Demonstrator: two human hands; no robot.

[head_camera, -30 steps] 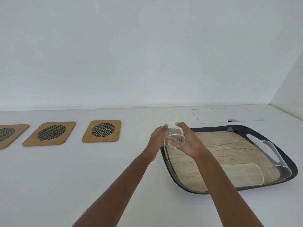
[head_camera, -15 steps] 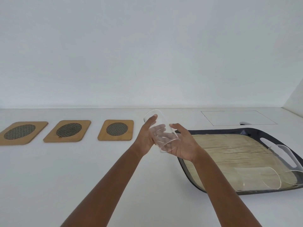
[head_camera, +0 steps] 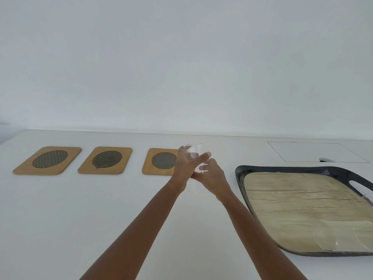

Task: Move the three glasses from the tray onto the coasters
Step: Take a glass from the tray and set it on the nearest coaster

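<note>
Gripping a clear glass point(head_camera: 194, 156) from both sides, the left hand point(head_camera: 184, 168) and right hand point(head_camera: 212, 174) hold it upright above the white counter point(head_camera: 80, 209), just right of the nearest wooden coaster point(head_camera: 160, 161). Two more coasters point(head_camera: 48, 160) point(head_camera: 106, 160) sit empty farther left. Another glass point(head_camera: 343, 236) lies on its side in the dark tray point(head_camera: 242, 172).

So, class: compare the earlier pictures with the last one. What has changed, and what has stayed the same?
Both hands, left and right, carried the glass left, off the tray, tipping it from lying to near upright beside the nearest coaster. The two-handed grip stayed. All three coasters remain bare, and glassware is still on the tray.
</note>
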